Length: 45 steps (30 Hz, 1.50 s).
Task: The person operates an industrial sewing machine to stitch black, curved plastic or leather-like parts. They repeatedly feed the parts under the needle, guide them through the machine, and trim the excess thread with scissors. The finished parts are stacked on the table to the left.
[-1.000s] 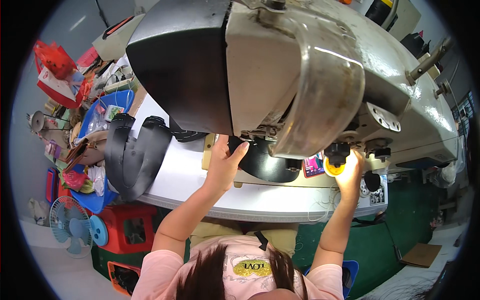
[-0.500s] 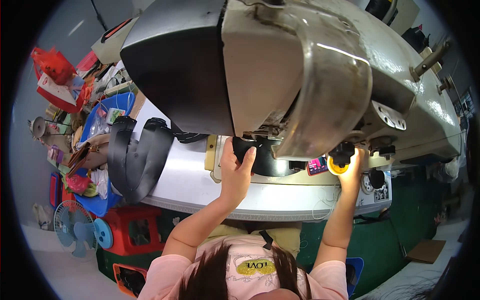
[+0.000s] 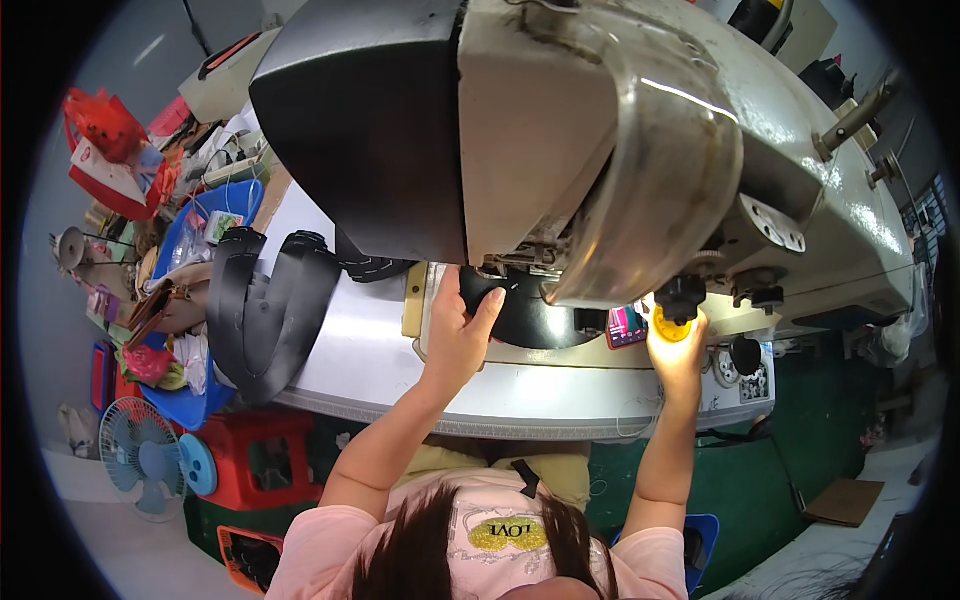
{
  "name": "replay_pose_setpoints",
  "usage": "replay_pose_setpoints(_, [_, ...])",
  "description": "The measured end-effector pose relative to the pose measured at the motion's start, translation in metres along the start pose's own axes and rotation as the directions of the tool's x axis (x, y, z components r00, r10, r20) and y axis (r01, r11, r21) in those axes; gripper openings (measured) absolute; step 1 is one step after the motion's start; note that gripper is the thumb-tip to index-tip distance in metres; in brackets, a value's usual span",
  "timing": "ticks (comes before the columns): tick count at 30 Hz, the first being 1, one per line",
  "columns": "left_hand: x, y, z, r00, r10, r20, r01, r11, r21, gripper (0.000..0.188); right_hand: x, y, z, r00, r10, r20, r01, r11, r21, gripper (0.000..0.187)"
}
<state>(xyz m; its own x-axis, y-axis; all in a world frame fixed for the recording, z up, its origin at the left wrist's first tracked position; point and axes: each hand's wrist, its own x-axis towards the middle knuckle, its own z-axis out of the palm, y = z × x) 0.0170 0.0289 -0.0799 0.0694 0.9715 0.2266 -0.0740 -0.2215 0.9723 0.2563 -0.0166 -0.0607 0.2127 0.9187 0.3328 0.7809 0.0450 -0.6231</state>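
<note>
A large sewing machine with a black front cover fills the upper part of the view. Beneath its head is a smooth, curved black sheet piece. My left hand grips the left end of this piece, thumb on top and the other fingers partly out of sight. My right hand is raised beside a yellow round part under a black knob. The machine's parts and bright light hide most of its fingers, so its grip cannot be made out.
Curved black strips lie on the white table to the left. Behind them stands a cluttered blue basket. A phone rests near my right hand. A red stool and a fan stand at lower left.
My right hand has come slightly left and nearer to me. The left hand stays on the black piece with little movement. The whole view has shifted slightly.
</note>
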Motion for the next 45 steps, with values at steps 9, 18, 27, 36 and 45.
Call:
replay_pose_setpoints(9, [0.009,0.002,-0.009,0.986,-0.163,0.021,0.163,0.987,-0.011,0.014,-0.009,-0.01,0.008,0.954,-0.261,-0.146,0.269,0.962,0.037,0.017])
replay_pose_setpoints(18, [0.019,0.01,-0.02,0.956,-0.245,0.159,0.258,0.964,-0.066,0.036,-0.016,0.002,0.011,0.965,-0.26,-0.024,0.261,0.962,0.08,0.02])
replay_pose_setpoints(27, [0.005,0.008,-0.015,0.95,-0.308,-0.045,0.252,0.846,-0.469,0.014,-0.014,0.014,0.03,0.988,-0.089,-0.123,0.117,0.961,0.25,0.009])
replay_pose_setpoints(36, [-0.027,-0.026,0.021,0.975,-0.211,0.071,0.222,0.948,-0.228,0.033,-0.017,0.075,0.052,0.975,0.178,-0.134,-0.102,0.894,0.437,0.048])
replay_pose_setpoints(45, [-0.02,-0.015,0.015,0.955,-0.29,0.056,0.286,0.857,-0.428,0.028,-0.011,0.031,0.031,0.96,0.273,-0.061,-0.216,0.864,0.456,0.027])
